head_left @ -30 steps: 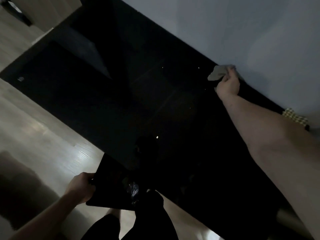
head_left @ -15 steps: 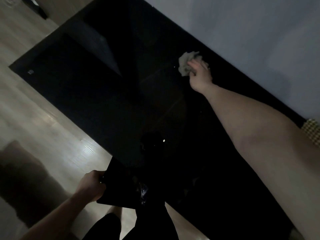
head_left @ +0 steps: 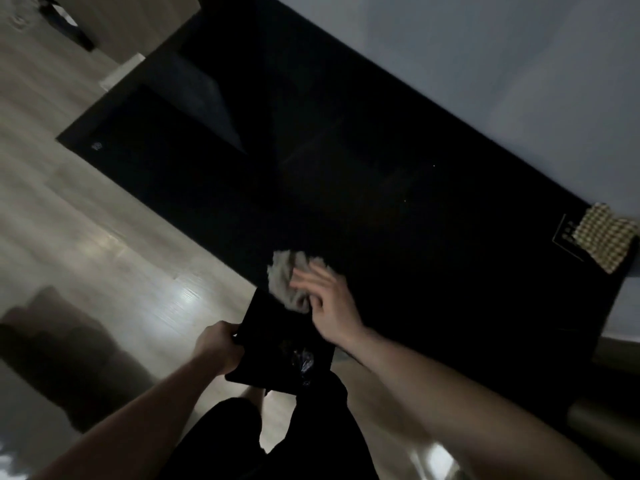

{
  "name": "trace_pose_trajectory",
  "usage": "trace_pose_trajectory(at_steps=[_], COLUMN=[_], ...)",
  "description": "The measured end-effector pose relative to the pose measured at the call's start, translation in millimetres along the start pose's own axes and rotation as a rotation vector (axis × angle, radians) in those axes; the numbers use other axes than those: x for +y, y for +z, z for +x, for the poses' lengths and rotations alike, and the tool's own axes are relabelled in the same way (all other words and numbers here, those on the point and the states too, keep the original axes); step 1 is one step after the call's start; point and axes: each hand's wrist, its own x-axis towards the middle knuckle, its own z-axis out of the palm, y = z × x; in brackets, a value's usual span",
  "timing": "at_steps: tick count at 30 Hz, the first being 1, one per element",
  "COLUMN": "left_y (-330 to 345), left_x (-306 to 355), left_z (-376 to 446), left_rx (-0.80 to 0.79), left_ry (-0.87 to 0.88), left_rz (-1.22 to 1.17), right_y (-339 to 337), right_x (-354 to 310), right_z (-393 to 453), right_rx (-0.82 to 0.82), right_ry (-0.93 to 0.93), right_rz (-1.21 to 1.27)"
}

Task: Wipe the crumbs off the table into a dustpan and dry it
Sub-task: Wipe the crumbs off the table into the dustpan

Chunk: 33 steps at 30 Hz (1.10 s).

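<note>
Nearest, the left hand (head_left: 217, 348) is clenched on the edge of the dark dustpan (head_left: 277, 344), holding it just below the near edge of the black surface (head_left: 381, 150). The pan's long axis runs from the left hand up and away toward the surface edge, its open mouth pointing at that edge; the pan sits between the two hands. Something pale and glinting lies in it, perhaps swept debris, though it is too dim to be sure.

Just beyond, the right hand (head_left: 327, 299) presses a light crumpled cloth (head_left: 287, 282) flat with spread fingers, not closed round it, right at the surface edge where the cloth overhangs the pan's mouth. That reads as a sweep arriving at the pan: one pass of crumbs looks about to drop in.

Farther out from the right hand, a couple of tiny pale specks (head_left: 434, 165) show on the surface, well apart from the cloth, so the wiping seems unfinished. Farthest, a checked cloth (head_left: 604, 242) lies at the far right corner, well apart from both hands and untouched; if it is meant for drying, that step is not yet begun.
</note>
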Motion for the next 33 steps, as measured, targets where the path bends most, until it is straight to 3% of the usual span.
trace_pose_trajectory(at_steps=[3, 7, 10, 14, 18, 22, 28, 33], left_y=[3, 4, 5, 8, 11, 14, 18, 17], left_x=[-4, -7, -7, -5, -2, -1, -2, 2], left_z=[-6, -10, -10, -4, 1, 5, 11, 11], left_rx=[-0.021, -0.046, -0.050, -0.043, -0.038, -0.048, -0.038, -0.035], left_ry=[0.004, -0.001, -0.012, -0.022, -0.027, -0.034, -0.036, -0.015], left_rz=[-0.017, -0.046, -0.041, -0.040, -0.016, -0.012, -0.009, -0.018], right_y=[33, 19, -29, -118, -195, -237, -225, -171], right_x=[-28, -43, -33, 18, 81, 135, 172, 157], right_z=[-49, -56, -30, 22, 70, 110, 142, 101], right_rx=[-0.040, 0.112, 0.309, 0.588, 0.721, 0.674, 0.274, 0.297], right_ry=[0.049, 0.186, 0.257, 0.278, 0.400, 0.475, 0.536, 0.369], right_rz=[0.104, 0.318, 0.381, 0.278, 0.128, -0.004, -0.330, -0.449])
